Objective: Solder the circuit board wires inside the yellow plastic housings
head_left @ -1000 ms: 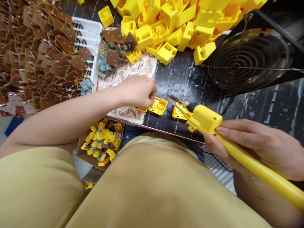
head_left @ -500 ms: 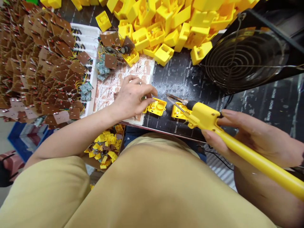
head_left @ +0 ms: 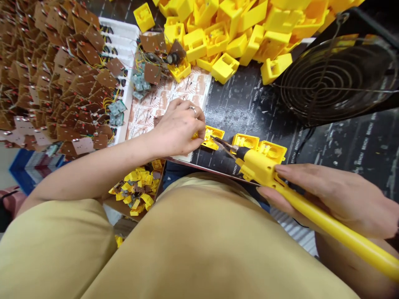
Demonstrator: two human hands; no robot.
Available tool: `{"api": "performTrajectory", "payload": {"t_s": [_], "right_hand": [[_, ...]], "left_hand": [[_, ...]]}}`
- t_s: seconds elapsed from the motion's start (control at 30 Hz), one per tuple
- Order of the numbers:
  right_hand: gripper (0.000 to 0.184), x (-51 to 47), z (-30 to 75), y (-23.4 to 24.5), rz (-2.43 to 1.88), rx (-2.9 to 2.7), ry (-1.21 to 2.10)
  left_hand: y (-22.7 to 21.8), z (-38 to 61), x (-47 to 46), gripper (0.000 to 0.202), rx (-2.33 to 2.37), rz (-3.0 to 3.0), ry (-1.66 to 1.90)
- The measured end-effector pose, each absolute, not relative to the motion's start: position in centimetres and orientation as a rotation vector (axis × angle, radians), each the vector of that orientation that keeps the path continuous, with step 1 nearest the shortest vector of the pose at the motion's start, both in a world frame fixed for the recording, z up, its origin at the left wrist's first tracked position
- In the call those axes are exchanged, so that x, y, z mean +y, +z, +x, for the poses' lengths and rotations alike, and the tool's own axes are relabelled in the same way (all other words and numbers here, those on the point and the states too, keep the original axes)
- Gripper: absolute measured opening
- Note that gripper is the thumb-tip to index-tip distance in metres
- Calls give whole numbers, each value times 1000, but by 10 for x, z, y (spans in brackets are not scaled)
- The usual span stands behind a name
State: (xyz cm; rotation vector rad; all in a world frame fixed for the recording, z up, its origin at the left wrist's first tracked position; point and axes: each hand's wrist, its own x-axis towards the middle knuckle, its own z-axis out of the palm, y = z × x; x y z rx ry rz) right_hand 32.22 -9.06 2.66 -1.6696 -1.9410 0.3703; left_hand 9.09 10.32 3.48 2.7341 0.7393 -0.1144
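Note:
My left hand [head_left: 179, 128] rests at the table's near edge, fingers curled onto a small yellow plastic housing [head_left: 212, 137] lying open side up. My right hand [head_left: 330, 197] grips the long yellow handle of a soldering iron [head_left: 264, 168]. Its metal tip [head_left: 218, 141] points left and touches that housing beside my left fingers. Two more open yellow housings [head_left: 258, 145] lie just right of the tip, partly behind the iron's head.
A big heap of yellow plastic cases [head_left: 237, 29] fills the back. Brown circuit boards [head_left: 52, 70] pile up at left beside a white tray [head_left: 124, 54]. A black wire fan guard [head_left: 336, 79] stands at right. A cardboard box of yellow scraps [head_left: 137, 193] sits below the table edge.
The iron's tip has swung left from the right-hand housing onto the one under my left fingers. My left hand opened from a fist, then settled its fingers on that housing.

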Motion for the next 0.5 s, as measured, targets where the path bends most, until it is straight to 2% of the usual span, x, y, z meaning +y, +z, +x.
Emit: {"api": "performTrajectory", "payload": {"t_s": [0.33, 0.43, 0.5], "right_hand": [[30, -86, 310, 38, -1697, -2012, 362], [20, -82, 322, 35, -1531, -2086, 296], [20, -79, 325, 36, -1407, -2070, 250]], "left_hand": [[51, 118, 118, 17, 667, 2806, -569], [52, 125, 120, 17, 684, 2792, -680], [52, 127, 120, 16, 676, 2789, -679]]}}
